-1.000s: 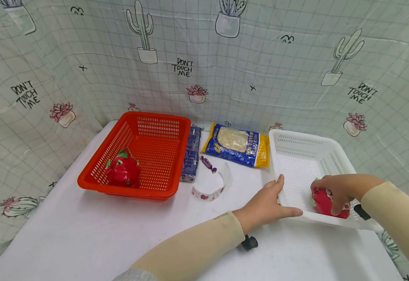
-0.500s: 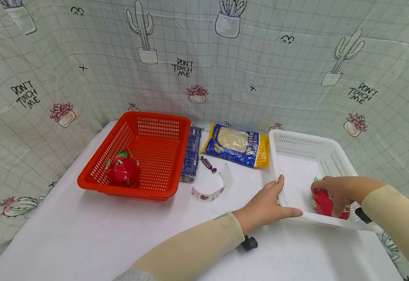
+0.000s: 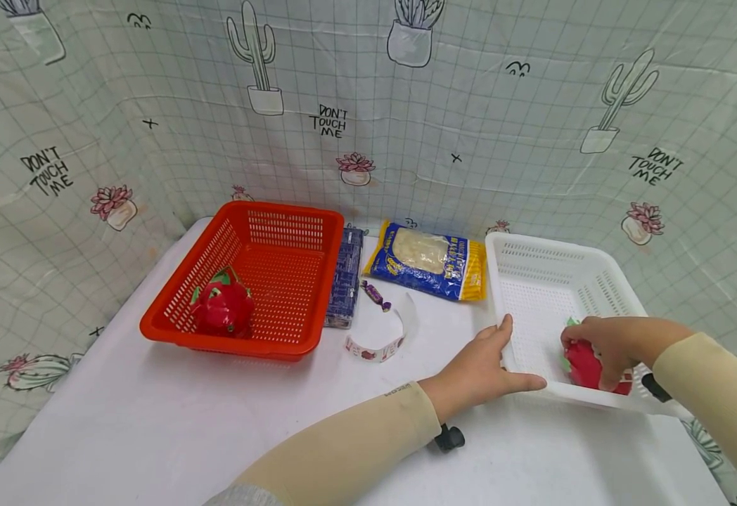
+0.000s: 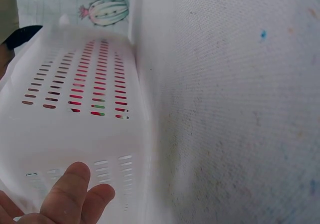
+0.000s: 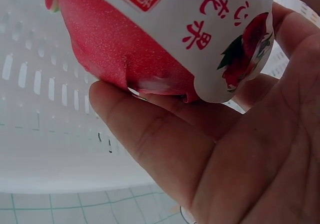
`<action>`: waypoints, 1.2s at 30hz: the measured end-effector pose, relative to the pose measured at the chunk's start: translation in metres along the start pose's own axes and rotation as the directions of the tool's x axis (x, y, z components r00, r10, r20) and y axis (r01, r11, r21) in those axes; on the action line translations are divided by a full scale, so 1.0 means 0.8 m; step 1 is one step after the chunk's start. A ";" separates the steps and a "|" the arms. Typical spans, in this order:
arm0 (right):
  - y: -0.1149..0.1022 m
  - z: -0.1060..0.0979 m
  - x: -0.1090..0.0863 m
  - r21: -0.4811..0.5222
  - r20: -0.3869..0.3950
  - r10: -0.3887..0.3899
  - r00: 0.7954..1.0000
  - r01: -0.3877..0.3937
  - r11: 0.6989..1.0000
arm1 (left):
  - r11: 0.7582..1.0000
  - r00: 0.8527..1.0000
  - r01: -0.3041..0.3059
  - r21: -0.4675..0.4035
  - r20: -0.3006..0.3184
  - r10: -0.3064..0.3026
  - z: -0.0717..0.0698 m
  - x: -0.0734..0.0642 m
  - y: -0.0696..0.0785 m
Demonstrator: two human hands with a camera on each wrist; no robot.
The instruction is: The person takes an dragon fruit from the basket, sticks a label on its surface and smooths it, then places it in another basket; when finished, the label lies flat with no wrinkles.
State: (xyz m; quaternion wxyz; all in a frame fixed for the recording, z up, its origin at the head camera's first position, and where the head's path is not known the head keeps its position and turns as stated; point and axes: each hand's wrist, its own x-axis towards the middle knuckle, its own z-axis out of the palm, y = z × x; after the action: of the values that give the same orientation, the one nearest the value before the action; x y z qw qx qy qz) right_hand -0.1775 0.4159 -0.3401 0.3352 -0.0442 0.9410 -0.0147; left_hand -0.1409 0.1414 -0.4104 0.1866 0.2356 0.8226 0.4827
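Basically nothing's budged from half a second ago: right hand curled round the dragon fruit inside the white basket, near end; left hand spread, straight-fingered, against its near left corner.

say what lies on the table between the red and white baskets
The head view shows a dark blue pack, a blue-yellow packet, a purple candy and a curved strip.

I'm counting two dragon fruits: one fruit sitting in the right hand, another fruit lying well left of that grip. Two baskets: a white basket surrounding the grip, a red basket way left. Between them I'm seeing one packet, one candy, one paper strip, plus blue packaging I'm failing to count.
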 end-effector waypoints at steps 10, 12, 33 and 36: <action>-0.003 0.001 -0.001 -0.024 0.000 -0.012 1.000 0.012 1.000 | 1.000 1.000 -0.002 -0.010 0.008 0.002 -0.001 -0.002 0.001; -0.003 0.002 -0.001 -0.026 0.000 -0.013 1.000 0.013 1.000 | 1.000 1.000 0.002 -0.008 0.007 -0.001 -0.001 -0.002 0.002; -0.046 -0.026 -0.041 -0.004 -0.113 0.013 0.994 -0.013 1.000 | 0.998 1.000 0.025 -0.051 -0.012 -0.026 0.002 -0.001 0.000; -0.061 -0.021 -0.051 -0.022 -0.195 -0.005 0.981 0.000 1.000 | 0.999 1.000 0.023 -0.049 -0.009 -0.024 -0.001 -0.002 -0.001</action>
State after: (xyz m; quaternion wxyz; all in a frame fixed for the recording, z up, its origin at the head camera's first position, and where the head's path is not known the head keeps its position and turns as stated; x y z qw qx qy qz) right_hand -0.1531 0.3707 -0.2985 0.2411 -0.0474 0.9693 -0.0091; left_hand -0.1403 0.1399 -0.4109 0.1939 0.2189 0.8143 0.5014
